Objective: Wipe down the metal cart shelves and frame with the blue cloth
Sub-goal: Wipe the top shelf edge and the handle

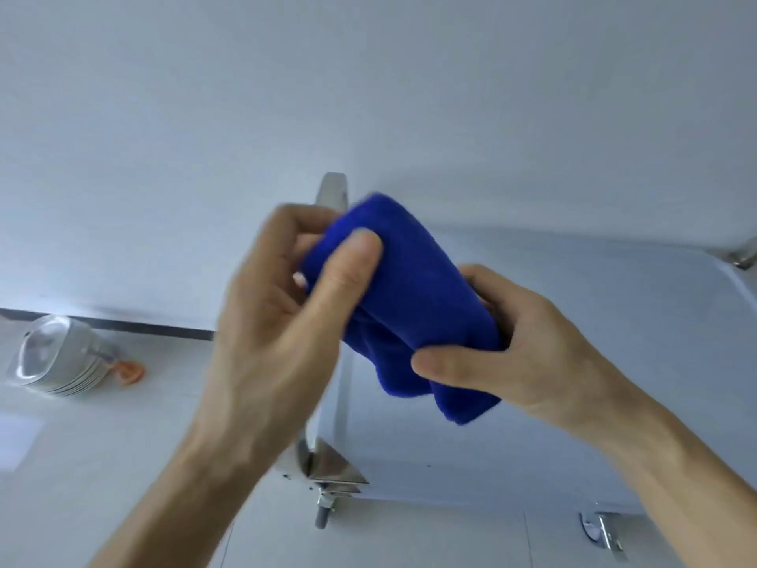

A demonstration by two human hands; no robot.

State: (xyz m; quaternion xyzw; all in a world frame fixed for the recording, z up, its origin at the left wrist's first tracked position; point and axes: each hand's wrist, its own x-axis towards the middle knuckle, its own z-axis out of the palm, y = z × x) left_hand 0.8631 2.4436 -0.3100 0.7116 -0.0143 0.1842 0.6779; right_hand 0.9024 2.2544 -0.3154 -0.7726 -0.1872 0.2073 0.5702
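Note:
A folded blue cloth [413, 297] is held in the air above the metal cart. My left hand [282, 317] pinches its upper left end between thumb and fingers. My right hand [520, 342] grips its lower right part, thumb across the front. Below them lies the cart's top shelf [594, 362], a flat pale metal sheet. A rounded metal frame post [332, 190] rises behind the cloth, and a shiny corner bracket [327, 469] with a caster stem sits at the cart's near left corner.
A stack of clear lidded containers [57, 354] with an orange piece beside it lies on the pale floor at the left. A white wall fills the upper half. A second caster [602, 530] shows at the lower right, another frame post [745, 256] at the far right.

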